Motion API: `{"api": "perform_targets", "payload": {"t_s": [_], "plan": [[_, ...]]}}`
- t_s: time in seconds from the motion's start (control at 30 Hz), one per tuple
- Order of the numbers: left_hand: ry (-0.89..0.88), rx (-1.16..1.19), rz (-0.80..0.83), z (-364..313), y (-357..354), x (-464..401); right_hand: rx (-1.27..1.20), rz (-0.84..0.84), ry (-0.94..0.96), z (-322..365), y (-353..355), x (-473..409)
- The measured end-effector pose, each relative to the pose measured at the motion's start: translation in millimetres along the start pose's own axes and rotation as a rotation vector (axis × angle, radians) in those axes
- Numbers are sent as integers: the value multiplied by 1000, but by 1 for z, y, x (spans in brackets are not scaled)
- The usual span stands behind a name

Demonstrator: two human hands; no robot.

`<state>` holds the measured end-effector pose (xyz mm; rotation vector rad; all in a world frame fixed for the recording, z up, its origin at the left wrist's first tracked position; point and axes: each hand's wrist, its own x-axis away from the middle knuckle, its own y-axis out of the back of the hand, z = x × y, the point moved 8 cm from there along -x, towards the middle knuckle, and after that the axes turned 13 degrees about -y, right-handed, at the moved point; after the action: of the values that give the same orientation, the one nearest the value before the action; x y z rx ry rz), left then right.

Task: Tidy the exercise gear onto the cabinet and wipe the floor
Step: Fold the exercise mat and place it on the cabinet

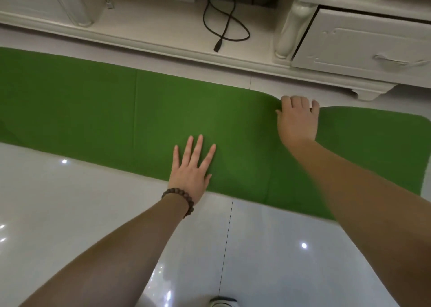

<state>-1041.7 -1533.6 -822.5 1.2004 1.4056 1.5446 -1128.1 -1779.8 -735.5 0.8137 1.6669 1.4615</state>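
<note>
A long green exercise mat (116,110) lies flat on the shiny white tile floor (70,213), stretching from 9 o'clock to 3 o'clock. The left hand (191,169) lies flat on the mat near its close edge, fingers straight and spread, pressing down and holding nothing. A brown bead bracelet (180,199) sits on that wrist. The right hand (298,120) is at about 1 o'clock, at the far edge of the mat. Its fingers curl over that edge and grasp it, and the mat bends up a little there. Behind the mat, at 12 o'clock, stands a white cabinet (314,73) with a drawer (363,47) at 2 o'clock. A black cable (224,24) lies looped on the cabinet's low shelf.
</note>
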Motion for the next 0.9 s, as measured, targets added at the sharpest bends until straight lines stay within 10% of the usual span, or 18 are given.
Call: {"api": "perform_targets", "payload": {"t_s": [0.47,0.9], "plan": [[-3,130,331,-17,-85,-11,-1,565,260,37,-146,164],[-99,14,424,-33,-71,-20,150,561,425,8,-121,177]]}}
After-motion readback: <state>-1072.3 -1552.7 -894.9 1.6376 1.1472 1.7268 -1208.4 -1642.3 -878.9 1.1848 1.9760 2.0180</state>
